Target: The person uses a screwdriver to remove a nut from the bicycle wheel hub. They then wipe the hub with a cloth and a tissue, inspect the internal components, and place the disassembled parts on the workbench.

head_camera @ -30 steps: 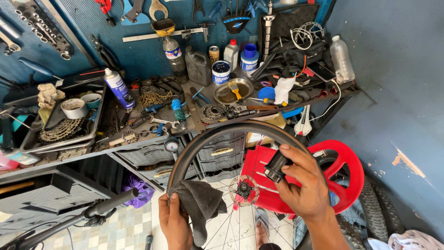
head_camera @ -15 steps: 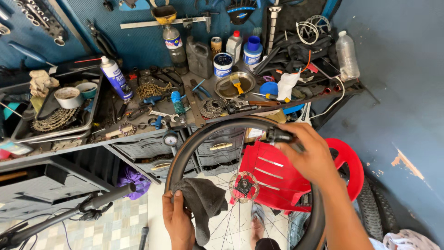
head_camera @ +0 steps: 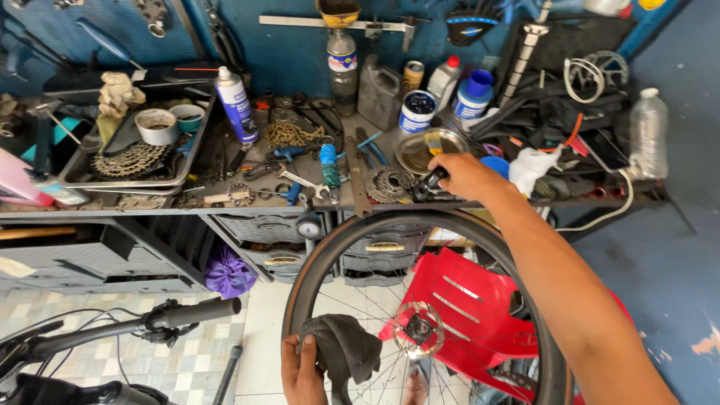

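My right hand (head_camera: 463, 174) is out over the front edge of the workbench (head_camera: 225, 206), fingers closed around a small black part (head_camera: 435, 180). My left hand (head_camera: 301, 369) grips a dark rag (head_camera: 346, 346) against the bicycle wheel's (head_camera: 330, 255) rim, beside the red chair (head_camera: 480, 315).

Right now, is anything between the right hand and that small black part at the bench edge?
Nothing visible. The right hand already grips the small black part at the bench's front edge, beside the cassette sprockets. The left hand holds a dark rag on the wheel's tyre.
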